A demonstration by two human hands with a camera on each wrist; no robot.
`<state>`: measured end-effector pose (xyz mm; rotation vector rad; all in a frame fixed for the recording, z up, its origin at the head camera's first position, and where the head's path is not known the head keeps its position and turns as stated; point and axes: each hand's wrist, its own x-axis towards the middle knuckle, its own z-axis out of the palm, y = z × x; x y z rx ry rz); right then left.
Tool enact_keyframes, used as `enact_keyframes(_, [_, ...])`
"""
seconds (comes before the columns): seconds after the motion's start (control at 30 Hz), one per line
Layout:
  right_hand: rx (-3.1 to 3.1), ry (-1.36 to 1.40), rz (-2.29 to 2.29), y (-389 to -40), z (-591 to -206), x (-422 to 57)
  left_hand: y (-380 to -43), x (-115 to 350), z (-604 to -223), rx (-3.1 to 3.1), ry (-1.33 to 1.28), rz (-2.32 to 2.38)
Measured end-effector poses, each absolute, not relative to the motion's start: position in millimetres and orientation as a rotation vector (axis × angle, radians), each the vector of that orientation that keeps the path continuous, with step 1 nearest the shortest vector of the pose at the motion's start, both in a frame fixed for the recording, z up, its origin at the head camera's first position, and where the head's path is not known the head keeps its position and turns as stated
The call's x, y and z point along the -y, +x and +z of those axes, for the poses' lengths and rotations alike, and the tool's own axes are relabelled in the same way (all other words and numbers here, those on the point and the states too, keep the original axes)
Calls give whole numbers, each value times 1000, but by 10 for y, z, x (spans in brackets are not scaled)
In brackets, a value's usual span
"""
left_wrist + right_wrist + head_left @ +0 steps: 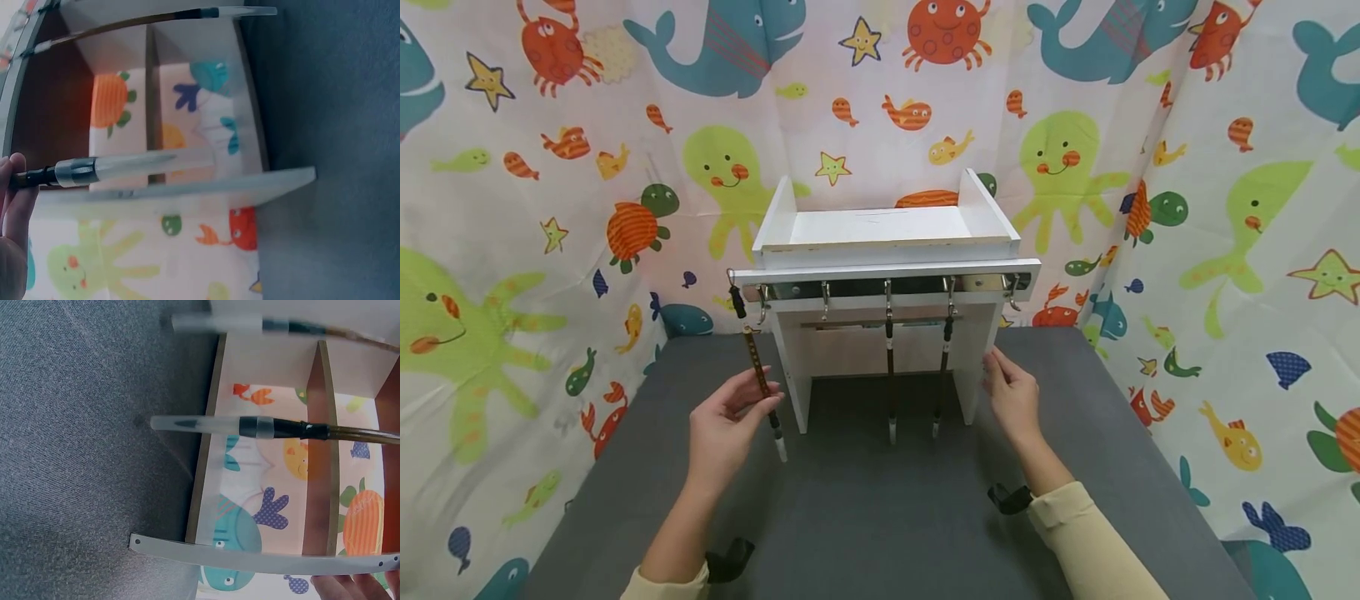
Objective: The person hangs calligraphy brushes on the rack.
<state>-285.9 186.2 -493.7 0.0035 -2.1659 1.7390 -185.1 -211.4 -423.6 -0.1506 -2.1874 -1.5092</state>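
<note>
My left hand (730, 421) pinches a calligraphy brush (758, 367) with a brown shaft and a clear cap over its tip. The brush slants downward, and its top loop overlaps the left end of the hook rail (850, 288), beside the leftmost hook (763, 302). Two similar brushes hang from that rail, a middle brush (891, 367) and one farther right (944, 362). My right hand (1013, 396) grips the edge of the right side panel of a white wooden shelf (981, 367). In the right wrist view, its fingers (353, 587) lie along the panel's outer side.
The shelf stands on a dark grey tabletop (880, 517), with an open tray-like top (880, 225). Behind and at both sides hangs a curtain (865, 125) printed with sea animals. Black straps (730, 560) hang below the wrists.
</note>
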Motion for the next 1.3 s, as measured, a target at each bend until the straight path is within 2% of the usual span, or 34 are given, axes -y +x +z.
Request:
enact_keyframes(0.17, [2173,-17,1721,-2846,-4919,-1858,-1865,1973,-4343,2220,-255,-1526])
enact_keyframes(0.57, [2172,-9,1738,-2818,-4896,-1836,-1880,1842,-4531,2286,-314,-1533])
enact_keyframes(1.3, [2171,-8,1752,-2823,-4878,-1832,-1861,1729,-4696,2365,-303,-1505])
